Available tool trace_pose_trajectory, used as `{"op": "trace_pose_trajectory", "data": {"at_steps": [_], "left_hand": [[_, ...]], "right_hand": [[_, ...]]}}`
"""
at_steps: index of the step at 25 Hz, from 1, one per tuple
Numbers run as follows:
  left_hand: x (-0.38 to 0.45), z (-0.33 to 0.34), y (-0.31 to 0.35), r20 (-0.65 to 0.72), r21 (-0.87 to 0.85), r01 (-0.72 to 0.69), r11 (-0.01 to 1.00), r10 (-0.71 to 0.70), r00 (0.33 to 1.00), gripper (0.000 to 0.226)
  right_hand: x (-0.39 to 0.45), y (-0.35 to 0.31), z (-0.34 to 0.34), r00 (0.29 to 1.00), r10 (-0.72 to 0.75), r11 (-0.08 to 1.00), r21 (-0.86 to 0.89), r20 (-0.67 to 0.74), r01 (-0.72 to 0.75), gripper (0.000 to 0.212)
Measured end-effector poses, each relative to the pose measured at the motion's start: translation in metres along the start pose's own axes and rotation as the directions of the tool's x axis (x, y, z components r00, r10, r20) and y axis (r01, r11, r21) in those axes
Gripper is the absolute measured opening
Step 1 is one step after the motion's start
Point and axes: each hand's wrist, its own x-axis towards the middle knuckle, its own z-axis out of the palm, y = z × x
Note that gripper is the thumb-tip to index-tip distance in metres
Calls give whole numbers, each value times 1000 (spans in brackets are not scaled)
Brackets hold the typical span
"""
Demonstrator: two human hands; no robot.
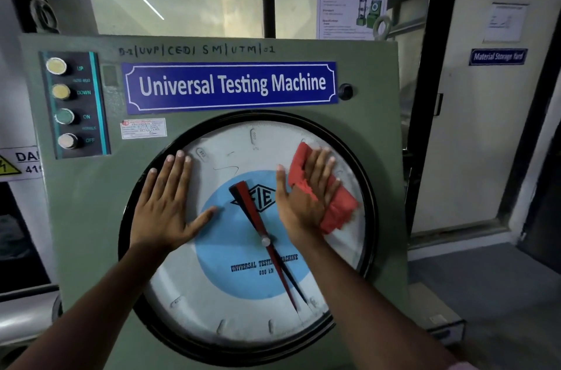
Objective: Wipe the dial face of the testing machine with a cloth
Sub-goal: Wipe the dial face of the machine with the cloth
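The round dial face (230, 300) of the green testing machine (82, 218) fills the middle of the view, white with a blue centre and a red and a black pointer, ringed by a black bezel. My right hand (306, 193) lies flat on a red cloth (340, 205), pressing it against the dial's upper right part. My left hand (170, 202) rests flat with fingers spread on the dial's upper left edge, holding nothing. The cloth's middle is hidden under my palm.
A blue nameplate (232, 87) sits above the dial. A button panel (74, 104) with UP, DOWN, ON, OFF is at the machine's upper left. A yellow danger sign (18, 161) is at the left. Behind stand glazed partitions and a door (473, 114) at the right.
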Motion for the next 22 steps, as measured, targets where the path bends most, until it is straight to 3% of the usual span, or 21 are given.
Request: {"op": "trace_pose_trajectory", "data": {"at_steps": [2,4,6,9,10,12,14,15,17,19,20,22], "left_hand": [[1,1,-1,-5,4,-5,1000,5,1000,112],[3,0,-2,4,-6,-18,1000,19,1000,111],[0,1,-1,-28,0,-19,1000,19,999,110],[2,5,-2,-27,-4,-24,1000,24,999,110],[1,5,-2,-28,-6,-24,1000,24,999,110],[0,5,-2,-33,4,-31,1000,31,999,110],[1,5,-4,-11,-2,-30,1000,30,999,110],[1,4,-4,-11,-8,-27,1000,27,1000,110],[-1,5,-3,-29,-2,-27,1000,27,999,110],[2,6,-3,-21,-9,-26,1000,25,999,110],[0,5,-3,-21,-15,-26,1000,26,999,110],[-1,5,-3,-41,-12,-26,1000,26,999,110]], "right_hand": [[-11,2,8,965,-262,964,-46,8,262,92],[-21,39,2,909,-411,904,-104,66,416,91],[-19,66,-6,950,-310,943,-120,33,312,90],[0,22,-5,998,50,999,-13,-31,-51,94],[2,1,-1,999,36,999,12,-21,-36,95],[-7,-13,6,984,-180,984,4,-9,180,94],[-20,19,1,940,-339,937,-74,37,341,91],[-25,41,-5,938,-339,931,-121,68,345,90],[-16,61,-12,978,-201,967,-146,61,208,89],[11,41,-15,998,-62,996,-56,24,64,89],[20,29,-16,999,-38,999,-6,30,38,90],[11,22,-10,992,-121,992,-20,24,121,90]]}}
